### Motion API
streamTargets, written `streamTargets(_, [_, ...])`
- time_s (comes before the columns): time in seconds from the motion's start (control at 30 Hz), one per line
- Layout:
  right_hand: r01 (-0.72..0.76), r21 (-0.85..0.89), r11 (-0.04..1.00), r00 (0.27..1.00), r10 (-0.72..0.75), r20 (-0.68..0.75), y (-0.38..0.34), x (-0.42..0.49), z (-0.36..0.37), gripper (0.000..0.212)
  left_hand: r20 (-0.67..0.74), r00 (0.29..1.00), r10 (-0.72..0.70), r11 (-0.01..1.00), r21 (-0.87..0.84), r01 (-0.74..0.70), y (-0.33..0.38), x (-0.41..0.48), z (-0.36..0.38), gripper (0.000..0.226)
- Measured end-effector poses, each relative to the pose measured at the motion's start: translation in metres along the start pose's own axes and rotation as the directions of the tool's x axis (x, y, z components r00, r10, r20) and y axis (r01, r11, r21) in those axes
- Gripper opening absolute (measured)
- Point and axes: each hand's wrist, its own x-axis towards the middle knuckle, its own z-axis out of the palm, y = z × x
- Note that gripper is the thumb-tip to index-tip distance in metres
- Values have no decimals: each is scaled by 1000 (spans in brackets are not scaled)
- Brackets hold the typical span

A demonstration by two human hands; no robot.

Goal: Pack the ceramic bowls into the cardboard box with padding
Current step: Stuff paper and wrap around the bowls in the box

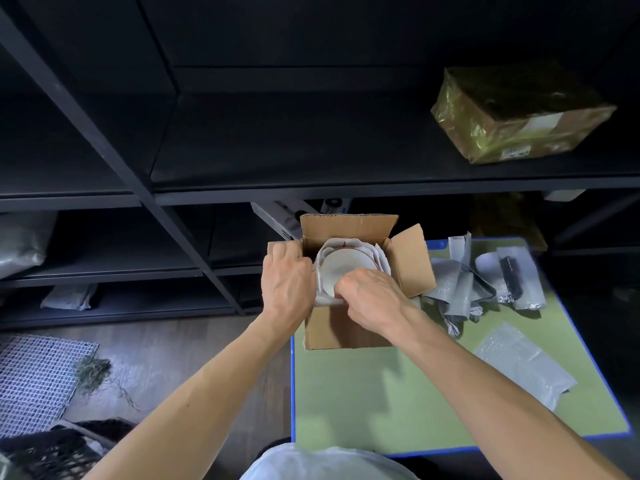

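An open cardboard box (346,329) stands on the far left part of a green table (381,393). Inside it lies a white ceramic bowl (341,268) with a reddish rim, ringed by white padding (381,259). My left hand (285,285) grips the box's left wall and flap from outside. My right hand (372,294) reaches in over the near edge, fingers pinched at the bowl's near rim and the padding there; which of the two it holds is hidden.
A heap of grey bubble-wrap pieces (464,289) lies right of the box, with a dark object (510,277) among it. A flat bubble sheet (523,362) lies nearer. Dark shelves stand behind, bearing a wrapped brown parcel (519,116). A wire grid (34,375) lies on the floor, left.
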Motion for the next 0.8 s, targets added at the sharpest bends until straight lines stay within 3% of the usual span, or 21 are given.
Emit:
streamTargets(0.47, [-27, -28, 999, 1000, 27, 9, 6, -4, -6, 29, -80, 997, -21, 990, -139, 10, -4, -5, 0, 39])
streamTargets(0.67, [-50, 1, 999, 993, 50, -103, 11, -17, -1, 28, -75, 997, -4, 940, -340, -22, -22, -9, -8, 30])
streamTargets(0.8, [-37, 76, 996, 982, 51, -182, 11, -25, 7, 29, -18, 998, -56, 905, -423, 43, -28, -19, -13, 25])
